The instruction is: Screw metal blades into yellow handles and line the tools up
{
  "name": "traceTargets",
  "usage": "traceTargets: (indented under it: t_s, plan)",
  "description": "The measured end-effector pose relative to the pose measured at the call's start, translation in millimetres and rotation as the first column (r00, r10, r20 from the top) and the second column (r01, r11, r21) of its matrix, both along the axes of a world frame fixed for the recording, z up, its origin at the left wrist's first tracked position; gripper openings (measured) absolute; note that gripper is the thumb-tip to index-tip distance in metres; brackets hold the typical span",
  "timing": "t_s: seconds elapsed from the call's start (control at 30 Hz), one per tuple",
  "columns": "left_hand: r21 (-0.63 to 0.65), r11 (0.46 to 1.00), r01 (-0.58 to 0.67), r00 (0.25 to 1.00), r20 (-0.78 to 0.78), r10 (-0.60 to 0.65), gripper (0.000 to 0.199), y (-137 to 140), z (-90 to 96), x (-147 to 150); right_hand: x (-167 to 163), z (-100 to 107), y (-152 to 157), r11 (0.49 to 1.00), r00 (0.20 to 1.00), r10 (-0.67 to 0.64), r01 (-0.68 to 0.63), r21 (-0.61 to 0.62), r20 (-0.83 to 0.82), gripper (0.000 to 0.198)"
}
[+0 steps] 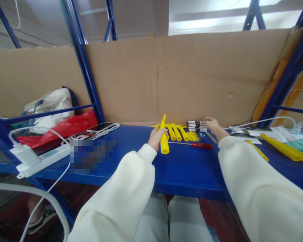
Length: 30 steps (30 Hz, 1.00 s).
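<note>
Yellow tube [164, 144] juts from the left hand [155, 137] curled around it; right hand's [213, 126] grip unclear

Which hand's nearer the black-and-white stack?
Right. The right hand is at the right end of the black-and-white stack; contact is unclear. The left hand is farther off, to its left, holding a yellow tubular piece.

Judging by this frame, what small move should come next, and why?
Probably the right hand should pick up one of the black-and-white pieces: it is right beside their near end, while the left hand holds a yellow tubular part.
</note>
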<state>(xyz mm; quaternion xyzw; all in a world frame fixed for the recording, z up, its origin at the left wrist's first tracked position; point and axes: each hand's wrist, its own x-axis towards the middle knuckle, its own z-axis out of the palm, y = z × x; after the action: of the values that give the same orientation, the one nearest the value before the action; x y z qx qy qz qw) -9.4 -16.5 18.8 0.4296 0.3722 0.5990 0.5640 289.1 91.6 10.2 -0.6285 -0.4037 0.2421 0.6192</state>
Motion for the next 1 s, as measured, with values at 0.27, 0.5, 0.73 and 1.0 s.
traceTargets:
  t_s: [0.27,0.5,0.73,1.0]
  plan:
    - [-0.052,0.998,0.047,0.995,-0.085,-0.051,0.018,0.4,2.8,-3.7,-3.8,0.2,-18.4,0.988,0.991,-0.019,-0.002,0.156,0.132,0.023]
    - [-0.121,0.991,0.051,0.977,-0.201,-0.075,0.015,10.4,0.7,-15.7,-28.7,-11.3,-68.2,0.942,0.63,0.244,-0.334,-0.026,0.737,0.013]
    - [-0.128,0.991,-0.039,0.949,-0.315,-0.003,0.017,14.3,0.8,-33.3,-37.3,-10.8,-90.8,0.879,0.306,0.426,-0.362,-0.31,0.851,0.031]
    - [-0.091,0.996,-0.003,0.927,-0.374,-0.031,0.017,12.4,-1.2,-41.6,-37.6,-11.6,-97.5,0.804,0.223,0.561,-0.376,-0.461,0.797,0.02]
